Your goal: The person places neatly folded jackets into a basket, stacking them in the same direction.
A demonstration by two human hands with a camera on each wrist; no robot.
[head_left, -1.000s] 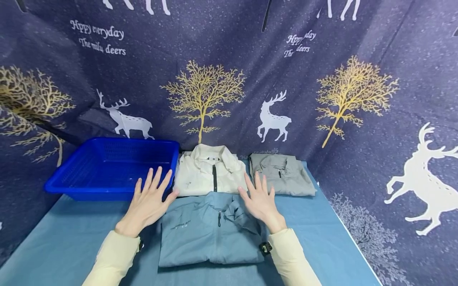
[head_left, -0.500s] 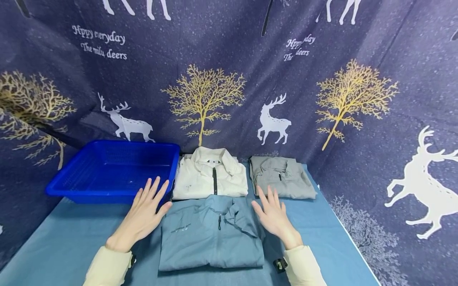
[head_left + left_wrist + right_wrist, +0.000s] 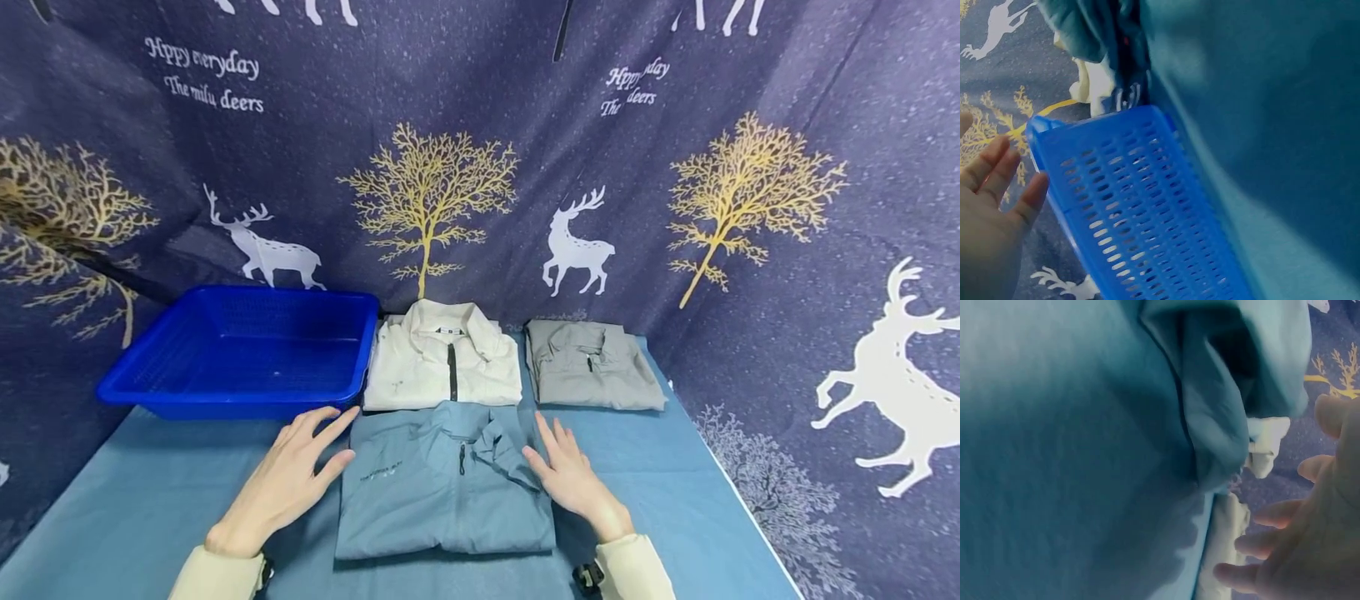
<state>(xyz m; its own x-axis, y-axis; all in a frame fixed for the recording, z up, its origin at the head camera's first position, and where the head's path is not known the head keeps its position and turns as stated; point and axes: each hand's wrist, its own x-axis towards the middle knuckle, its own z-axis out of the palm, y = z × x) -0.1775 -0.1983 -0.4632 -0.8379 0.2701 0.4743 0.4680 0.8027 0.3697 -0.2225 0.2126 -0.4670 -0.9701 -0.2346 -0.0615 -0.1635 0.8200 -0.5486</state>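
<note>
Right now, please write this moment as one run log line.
left hand: open, beside blue jacket | right hand: open, at its right edge | basket: behind

- The head view is evenly and fairly brightly lit from above, sharp in the middle, with wide-angle bending toward the edges.
- Soft shadows lie under both hands and along the folded blue jacket [image 3: 444, 483].
- Both wrist views are dimmer and blurred; the right hand [image 3: 1310, 550] is out of focus.
</note>
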